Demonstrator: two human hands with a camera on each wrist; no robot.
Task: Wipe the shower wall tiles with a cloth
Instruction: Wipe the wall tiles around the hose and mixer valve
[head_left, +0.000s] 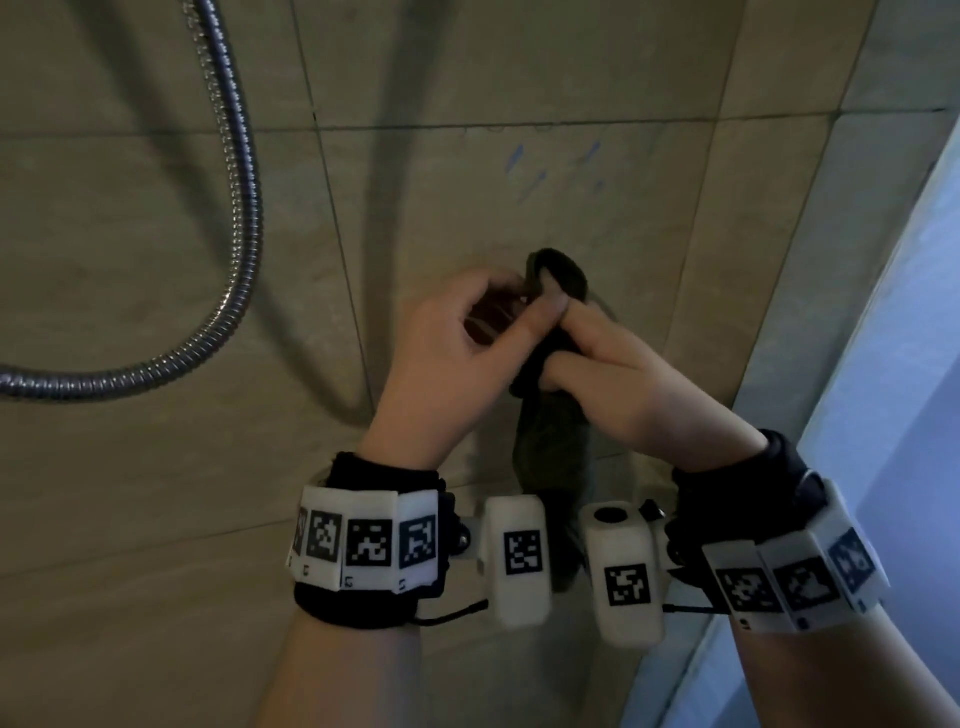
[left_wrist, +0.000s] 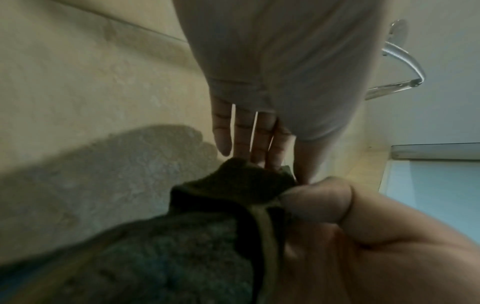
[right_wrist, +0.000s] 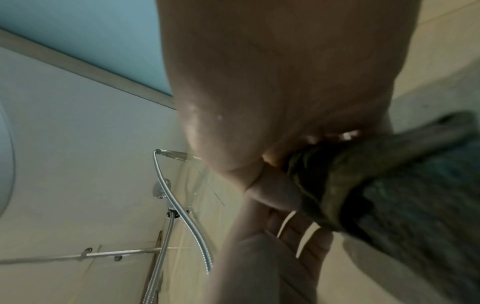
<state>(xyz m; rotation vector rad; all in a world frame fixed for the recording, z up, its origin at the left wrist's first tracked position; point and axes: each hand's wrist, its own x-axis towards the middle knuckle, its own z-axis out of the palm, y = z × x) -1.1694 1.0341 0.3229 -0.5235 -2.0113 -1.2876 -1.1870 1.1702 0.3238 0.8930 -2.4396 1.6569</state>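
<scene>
A dark green cloth (head_left: 550, 447) hangs bunched between both hands in front of the beige wall tiles (head_left: 156, 234). My left hand (head_left: 524, 299) pinches the cloth's folded top edge between thumb and curled fingers. My right hand (head_left: 597, 358) grips the cloth just below, fingers wrapped round it. The left wrist view shows the cloth (left_wrist: 182, 246) with the left fingers (left_wrist: 259, 144) reaching its edge and the right thumb (left_wrist: 317, 199) pressed on it. In the right wrist view the right hand (right_wrist: 285, 102) clamps the cloth (right_wrist: 415, 205). Faint blue marks (head_left: 519, 158) sit on the tile above.
A metal shower hose (head_left: 244, 208) loops down the wall at the left. A frosted glass panel (head_left: 893, 364) closes the right side. The right wrist view shows a horizontal metal rail (right_wrist: 103, 254) and the hose (right_wrist: 187, 222). A chrome handle (left_wrist: 405, 67) is on the glass.
</scene>
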